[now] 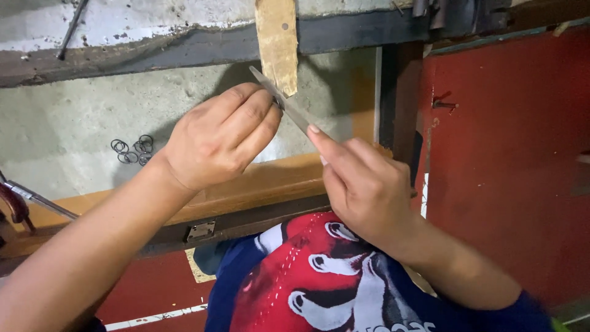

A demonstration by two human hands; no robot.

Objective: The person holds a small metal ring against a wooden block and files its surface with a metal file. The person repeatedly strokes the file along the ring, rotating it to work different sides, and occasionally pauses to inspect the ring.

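Note:
My right hand (362,184) grips a flat grey metal file (289,104), index finger stretched along its blade. The file slants up to the left, its tip near a tan wooden strip (276,43) that hangs from above. My left hand (221,138) is closed, fingertips pinching a small dark piece (278,102) right against the file. The piece is too small to tell what it is. A blue shirt with a red and white print (319,276) fills the bottom of the view.
A cluster of small dark metal rings (132,149) lies on the grey concrete surface at left. A wooden bench edge with a metal hinge (201,230) runs below my hands. A red-handled tool (15,206) shows at far left. A red panel (510,172) stands at right.

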